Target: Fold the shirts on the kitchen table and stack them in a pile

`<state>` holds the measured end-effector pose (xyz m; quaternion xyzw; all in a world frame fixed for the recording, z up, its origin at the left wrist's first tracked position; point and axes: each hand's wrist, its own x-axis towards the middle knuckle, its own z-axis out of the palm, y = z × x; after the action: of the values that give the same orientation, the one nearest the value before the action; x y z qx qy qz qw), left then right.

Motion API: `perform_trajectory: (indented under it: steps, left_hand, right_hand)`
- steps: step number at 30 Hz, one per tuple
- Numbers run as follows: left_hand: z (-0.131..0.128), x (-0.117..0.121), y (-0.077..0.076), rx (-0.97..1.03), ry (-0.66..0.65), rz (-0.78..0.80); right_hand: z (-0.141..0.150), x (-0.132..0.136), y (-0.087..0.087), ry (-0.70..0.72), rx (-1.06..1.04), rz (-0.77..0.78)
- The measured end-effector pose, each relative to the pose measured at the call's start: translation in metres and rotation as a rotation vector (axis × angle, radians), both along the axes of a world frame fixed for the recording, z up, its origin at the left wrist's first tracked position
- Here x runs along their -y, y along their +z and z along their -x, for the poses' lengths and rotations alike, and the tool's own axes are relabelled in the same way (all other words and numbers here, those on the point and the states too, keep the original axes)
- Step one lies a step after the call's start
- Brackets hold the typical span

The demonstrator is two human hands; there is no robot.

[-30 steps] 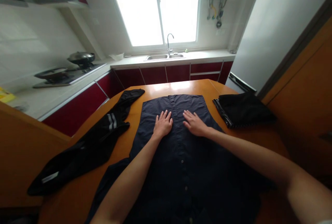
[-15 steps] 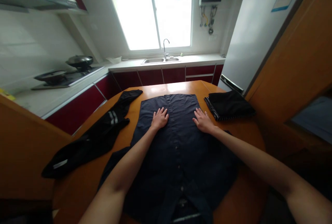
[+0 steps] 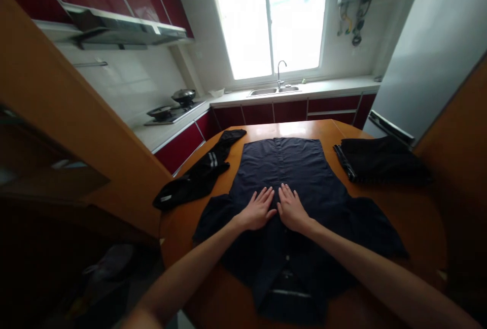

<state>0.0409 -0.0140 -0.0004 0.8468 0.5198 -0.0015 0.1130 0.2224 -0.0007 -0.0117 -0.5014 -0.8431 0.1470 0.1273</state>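
A dark navy button-up shirt (image 3: 300, 161) lies spread flat, front side up, its collar towards me and its hem towards the window. My left hand (image 3: 258, 211) rests flat on the shirt just left of the button line, fingers stretched out. Close beside it, my right hand (image 3: 292, 209) lies flat just right of the buttons, also with fingers extended. Neither hand grips the cloth. Both short sleeves stick out to the sides, and the collar lies open near the table's front edge.
The shirt is on a round wooden table (image 3: 304, 127). On its left lies a black garment with pale stripes (image 3: 201, 176); on its right sits a folded black stack of cloth (image 3: 382, 159). Beyond are a sink (image 3: 263, 92), a stove (image 3: 177, 113) and a fridge (image 3: 429, 60).
Both hands have come from apart on the shirt's upper part to close together at its middle, nearer me. The head view has turned left. The shirt still lies flat.
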Motion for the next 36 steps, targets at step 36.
perform_trajectory:
  steps: [36]
  left_hand:
    - [0.165,0.04,0.048,0.545,0.796,0.003]
  right_hand:
    - [-0.01,0.003,-0.028,0.007,0.025,-0.194]
